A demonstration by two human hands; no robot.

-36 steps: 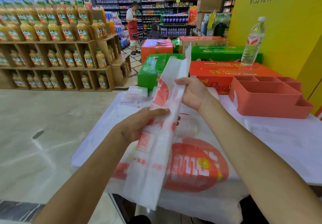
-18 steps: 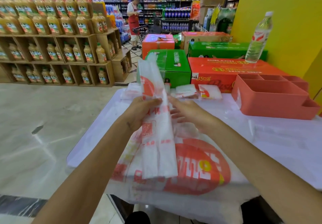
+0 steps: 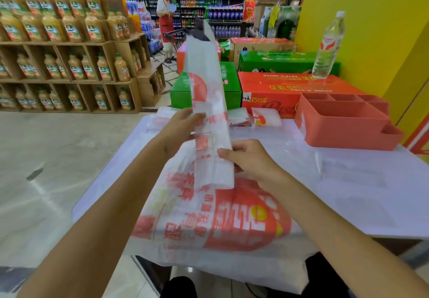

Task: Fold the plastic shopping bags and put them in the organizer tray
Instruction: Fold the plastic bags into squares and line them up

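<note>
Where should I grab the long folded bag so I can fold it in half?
Probably grab the bottom end of the folded bag, coming from the right. It is a narrow strip standing upright, and that free end hangs low. The right hand pinches its lower edge there. The left hand holds the middle as a hinge.

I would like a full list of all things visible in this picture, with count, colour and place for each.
held bag strip: one, white with red print, upright above the table
flat bag: one, white and red, on the table's near edge
folded bags: several, white and red, far side of the table
organizer tray: one, coral, right on the table
table: one, white
cartons: several, green and red, behind the table
water bottle: one, clear, on a red carton
juice shelves: brown, left
left hand: holds the strip's middle
right hand: pinches its lower end
</note>
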